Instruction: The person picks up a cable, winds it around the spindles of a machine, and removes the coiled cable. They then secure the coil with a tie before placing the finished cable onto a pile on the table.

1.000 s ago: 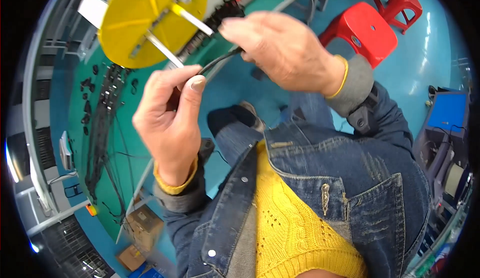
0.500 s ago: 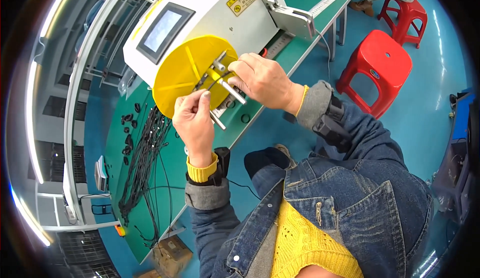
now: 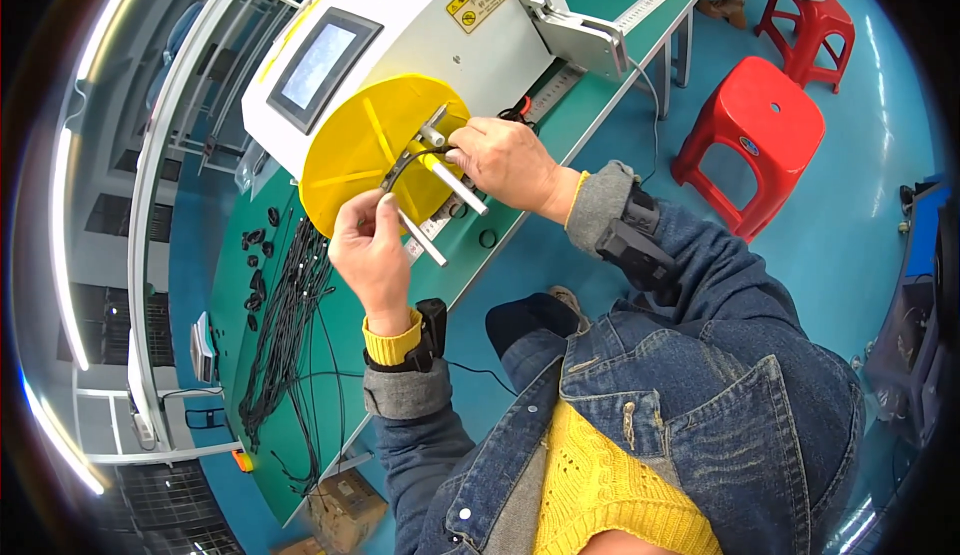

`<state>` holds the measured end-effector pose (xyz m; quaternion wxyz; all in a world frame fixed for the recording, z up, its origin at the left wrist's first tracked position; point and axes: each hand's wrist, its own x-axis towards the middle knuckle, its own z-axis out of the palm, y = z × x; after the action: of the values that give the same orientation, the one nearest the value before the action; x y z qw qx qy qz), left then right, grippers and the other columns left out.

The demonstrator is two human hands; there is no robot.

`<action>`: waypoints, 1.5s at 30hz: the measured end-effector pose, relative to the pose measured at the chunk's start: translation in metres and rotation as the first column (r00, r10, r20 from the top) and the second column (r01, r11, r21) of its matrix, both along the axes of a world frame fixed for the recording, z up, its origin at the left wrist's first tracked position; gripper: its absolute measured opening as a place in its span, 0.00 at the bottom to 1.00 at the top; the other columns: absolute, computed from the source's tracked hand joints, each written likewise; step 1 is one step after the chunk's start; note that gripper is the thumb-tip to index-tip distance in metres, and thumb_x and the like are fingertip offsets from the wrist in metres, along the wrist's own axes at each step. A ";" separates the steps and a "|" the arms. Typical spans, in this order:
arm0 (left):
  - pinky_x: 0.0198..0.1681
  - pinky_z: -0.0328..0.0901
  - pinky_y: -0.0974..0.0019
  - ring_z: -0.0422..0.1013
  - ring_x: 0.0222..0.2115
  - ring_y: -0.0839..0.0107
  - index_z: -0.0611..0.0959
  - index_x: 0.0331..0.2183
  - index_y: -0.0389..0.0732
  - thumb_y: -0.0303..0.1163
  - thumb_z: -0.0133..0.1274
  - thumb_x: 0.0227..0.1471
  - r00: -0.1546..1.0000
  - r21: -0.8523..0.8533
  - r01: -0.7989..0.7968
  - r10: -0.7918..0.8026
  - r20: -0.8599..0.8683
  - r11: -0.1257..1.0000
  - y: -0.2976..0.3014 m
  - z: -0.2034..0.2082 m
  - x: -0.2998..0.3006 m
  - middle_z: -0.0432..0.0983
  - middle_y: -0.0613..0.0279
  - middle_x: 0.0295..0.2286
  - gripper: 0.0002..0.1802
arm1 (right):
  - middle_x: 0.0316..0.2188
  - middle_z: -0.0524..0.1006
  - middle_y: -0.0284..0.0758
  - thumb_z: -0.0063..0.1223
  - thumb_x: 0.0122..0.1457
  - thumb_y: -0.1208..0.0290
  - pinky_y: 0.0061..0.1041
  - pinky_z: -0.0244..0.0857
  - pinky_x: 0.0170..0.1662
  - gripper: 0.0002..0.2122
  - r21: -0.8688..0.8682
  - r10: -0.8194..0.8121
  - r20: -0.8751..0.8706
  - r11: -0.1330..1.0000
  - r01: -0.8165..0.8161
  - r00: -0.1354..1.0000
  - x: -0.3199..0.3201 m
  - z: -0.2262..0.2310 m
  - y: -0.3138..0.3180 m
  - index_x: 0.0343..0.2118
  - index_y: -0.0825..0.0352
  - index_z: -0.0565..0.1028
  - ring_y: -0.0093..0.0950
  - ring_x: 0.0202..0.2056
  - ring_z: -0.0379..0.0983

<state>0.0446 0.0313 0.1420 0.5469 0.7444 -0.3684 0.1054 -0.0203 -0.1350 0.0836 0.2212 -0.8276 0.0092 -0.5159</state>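
Note:
A short stretch of black cable bows upward between my two hands, in front of a yellow disc on a white machine. My left hand pinches one end of that stretch near the disc's lower edge. At the other end, my right hand closes its thumb and fingers on the cable, close to the disc's right side. Metal pegs stick out from the disc toward me, between and below the hands. Whether the cable touches them I cannot tell.
A bundle of long black cables and several small black coils lie on the green table. A red-handled tool rests by the machine. Red stools stand right; a cardboard box sits below the table.
Both hands have shifted slightly left. More of the cable between them shows now, arched upward, and the red-handled tool behind my right hand has come into fuller view.

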 end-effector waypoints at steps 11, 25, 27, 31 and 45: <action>0.19 0.59 0.81 0.62 0.15 0.84 0.79 0.26 0.31 0.26 0.53 0.48 0.990 -0.068 -0.074 0.065 -0.124 0.995 0.011 -0.019 0.009 0.70 0.69 0.17 0.06 | 0.17 0.70 0.39 0.51 0.48 0.71 0.32 0.64 0.25 0.06 0.149 -0.071 0.010 0.986 0.069 0.997 0.010 -0.009 0.006 0.21 0.67 0.69 0.38 0.21 0.69; 0.19 0.58 0.81 0.63 0.17 0.84 0.80 0.30 0.30 0.27 0.52 0.49 0.973 -0.231 -0.020 -0.034 -0.228 0.973 0.017 -0.034 0.002 0.72 0.67 0.20 0.09 | 0.17 0.72 0.42 0.53 0.47 0.69 0.33 0.63 0.25 0.08 0.349 0.093 -0.500 0.932 0.102 0.861 -0.134 -0.094 0.017 0.20 0.68 0.72 0.39 0.21 0.70; 0.20 0.59 0.80 0.63 0.17 0.83 0.80 0.31 0.30 0.27 0.52 0.49 0.973 -0.217 -0.034 -0.017 -0.229 0.976 0.019 -0.036 0.000 0.72 0.67 0.21 0.09 | 0.17 0.73 0.42 0.52 0.48 0.69 0.33 0.63 0.25 0.08 0.376 0.134 -0.520 0.923 0.085 0.843 -0.135 -0.094 0.019 0.20 0.69 0.72 0.39 0.21 0.70; 0.20 0.60 0.77 0.64 0.18 0.81 0.79 0.32 0.31 0.26 0.52 0.49 0.993 -0.138 -0.081 0.067 -0.100 0.987 0.032 -0.038 -0.005 0.73 0.64 0.21 0.09 | 0.17 0.73 0.42 0.52 0.48 0.67 0.37 0.64 0.28 0.09 0.411 0.187 -0.529 0.910 0.056 0.828 -0.130 -0.089 0.025 0.21 0.68 0.73 0.42 0.24 0.71; 0.21 0.60 0.71 0.65 0.17 0.69 0.79 0.34 0.34 0.26 0.50 0.50 0.886 0.081 -0.192 0.137 0.444 0.978 0.039 -0.018 -0.043 0.69 0.58 0.18 0.08 | 0.19 0.74 0.42 0.50 0.49 0.68 0.36 0.64 0.29 0.08 0.422 0.216 -0.597 0.903 0.074 0.773 -0.141 -0.101 0.018 0.23 0.68 0.73 0.41 0.24 0.71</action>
<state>0.0014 0.0704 0.1236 0.3932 0.7624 -0.4226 0.2923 -0.1609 -0.1174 -0.0176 0.3986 -0.8835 0.1621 -0.1852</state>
